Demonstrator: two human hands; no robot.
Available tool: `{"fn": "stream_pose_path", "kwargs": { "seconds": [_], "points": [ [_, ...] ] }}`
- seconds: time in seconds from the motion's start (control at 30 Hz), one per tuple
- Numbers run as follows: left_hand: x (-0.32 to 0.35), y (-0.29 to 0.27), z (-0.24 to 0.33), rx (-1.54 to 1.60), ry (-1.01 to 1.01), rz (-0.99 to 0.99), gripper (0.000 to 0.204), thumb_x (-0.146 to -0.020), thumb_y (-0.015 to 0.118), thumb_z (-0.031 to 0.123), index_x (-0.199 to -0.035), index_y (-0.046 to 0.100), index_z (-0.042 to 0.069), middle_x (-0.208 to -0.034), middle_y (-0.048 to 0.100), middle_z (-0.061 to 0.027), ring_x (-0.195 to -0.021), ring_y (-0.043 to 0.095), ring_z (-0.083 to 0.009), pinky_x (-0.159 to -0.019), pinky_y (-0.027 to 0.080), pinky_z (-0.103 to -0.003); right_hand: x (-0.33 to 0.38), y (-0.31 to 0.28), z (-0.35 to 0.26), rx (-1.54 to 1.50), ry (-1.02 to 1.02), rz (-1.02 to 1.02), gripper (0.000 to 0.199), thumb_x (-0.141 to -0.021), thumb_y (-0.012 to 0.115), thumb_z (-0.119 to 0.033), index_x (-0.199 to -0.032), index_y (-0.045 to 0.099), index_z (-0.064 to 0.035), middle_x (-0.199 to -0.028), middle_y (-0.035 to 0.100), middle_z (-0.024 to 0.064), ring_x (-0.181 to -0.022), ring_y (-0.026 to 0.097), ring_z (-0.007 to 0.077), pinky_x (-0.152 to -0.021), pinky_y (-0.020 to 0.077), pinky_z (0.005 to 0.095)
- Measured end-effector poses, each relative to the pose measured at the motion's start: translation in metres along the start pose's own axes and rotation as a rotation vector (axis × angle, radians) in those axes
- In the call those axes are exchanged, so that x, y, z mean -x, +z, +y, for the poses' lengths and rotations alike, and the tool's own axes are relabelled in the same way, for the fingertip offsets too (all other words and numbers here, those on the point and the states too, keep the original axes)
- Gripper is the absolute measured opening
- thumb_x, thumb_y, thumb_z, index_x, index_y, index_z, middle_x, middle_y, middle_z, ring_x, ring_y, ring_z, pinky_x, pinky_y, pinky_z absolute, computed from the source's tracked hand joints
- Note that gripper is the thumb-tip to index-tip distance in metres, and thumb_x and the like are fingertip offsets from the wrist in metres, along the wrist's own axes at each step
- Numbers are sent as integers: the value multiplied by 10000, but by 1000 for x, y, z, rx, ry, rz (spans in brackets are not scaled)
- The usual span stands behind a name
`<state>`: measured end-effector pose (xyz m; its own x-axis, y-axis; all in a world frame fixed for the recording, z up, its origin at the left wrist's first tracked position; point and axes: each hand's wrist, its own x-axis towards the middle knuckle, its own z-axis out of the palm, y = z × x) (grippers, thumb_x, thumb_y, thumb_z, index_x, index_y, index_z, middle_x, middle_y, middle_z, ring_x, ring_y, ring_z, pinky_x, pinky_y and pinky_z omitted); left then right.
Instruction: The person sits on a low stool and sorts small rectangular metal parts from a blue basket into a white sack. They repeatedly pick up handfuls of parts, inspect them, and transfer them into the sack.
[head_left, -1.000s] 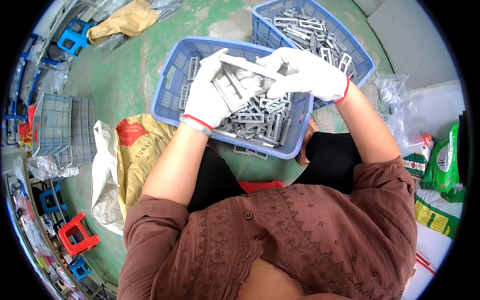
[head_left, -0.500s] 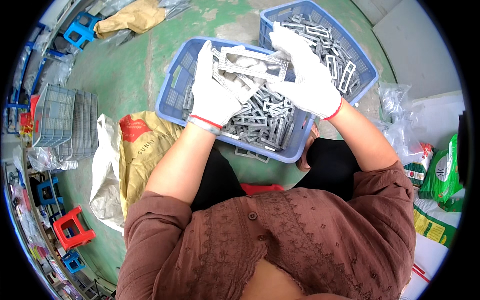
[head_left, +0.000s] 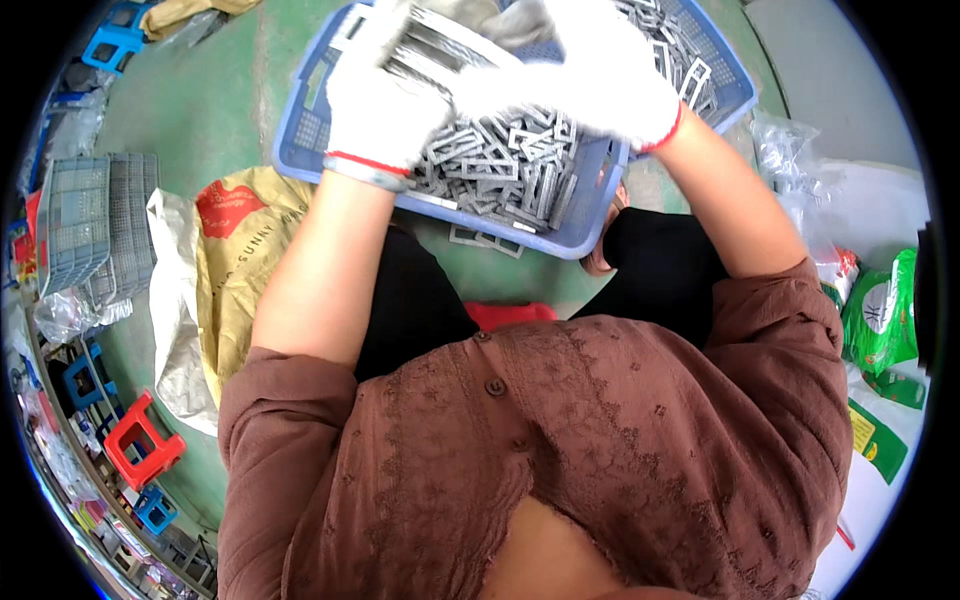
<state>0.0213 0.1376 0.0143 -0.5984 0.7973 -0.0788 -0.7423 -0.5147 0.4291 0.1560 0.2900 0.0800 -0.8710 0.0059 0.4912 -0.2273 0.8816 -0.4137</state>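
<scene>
Both hands wear white knit gloves with red cuffs and are raised over a blue plastic basket [head_left: 583,240]. My left hand [head_left: 385,110] is closed around one end of a few grey rectangular metal frames [head_left: 425,62], held together and tilted. My right hand [head_left: 610,85] is at their other end, its thumb stretched along their lower side. Motion smears this hand, and its upper fingers are partly hidden near the picture's top edge. Below the hands, many loose frames of the same kind [head_left: 490,170] fill the basket in a jumble.
A second blue basket [head_left: 735,85] with more metal frames stands at the far right. Two loose frames [head_left: 485,240] lie on the green floor under the near basket edge. A yellow sack [head_left: 250,260], grey crates [head_left: 75,230] and a red stool [head_left: 140,440] are at left.
The view has shifted, so the baskets and hands sit higher in the picture. The held frames have tilted, and my right hand has come closer to my left.
</scene>
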Motion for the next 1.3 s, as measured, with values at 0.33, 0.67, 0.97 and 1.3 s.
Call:
{"fn": "stream_pose_path", "kwargs": {
  "seconds": [0.33, 0.67, 0.97, 1.3],
  "points": [
    [2, 27, 15, 219, -26, -134, 332, -991, 529, 376, -881, 611, 74, -901, 600, -78, -943, 567, -270, -902, 462, -447, 86, 167, 156, 574, 319, -1482, 380, -794, 720, -215, -1150, 714, -81, -1167, 717, 106, -1076, 690, 299, -866, 562, 427],
    [3, 11, 15, 81, -19, -224, 273, -980, 551, 288, -1084, 593, 39, -843, 578, -70, -816, 550, -258, -810, 471, -417, 196, 271, 182, 481, 878, -978, 386, -946, 481, -254, -1249, 685, -128, -1271, 673, 144, -1131, 672, 298, -906, 549, 467],
    [-9, -6, 7, 124, -152, -414, 135, -916, 578, 136, -973, 618, 20, -874, 612, -122, -948, 585, -297, -915, 502, -439, 203, 263, 191, 578, 589, -1268, 367, -946, 483, -274, -1195, 725, -153, -1238, 694, 105, -1133, 670, 249, -883, 542, 416],
    [-10, -9, 4, 111, -166, -35, 241, -923, 592, 154, -1094, 610, -14, -968, 621, -133, -972, 632, -339, -933, 528, -523, 256, 308, 238, 761, 351, -1245, 257, -873, 583, -142, -1020, 793, -162, -1035, 756, 63, -920, 719, 226, -681, 570, 433]
  ]
}}
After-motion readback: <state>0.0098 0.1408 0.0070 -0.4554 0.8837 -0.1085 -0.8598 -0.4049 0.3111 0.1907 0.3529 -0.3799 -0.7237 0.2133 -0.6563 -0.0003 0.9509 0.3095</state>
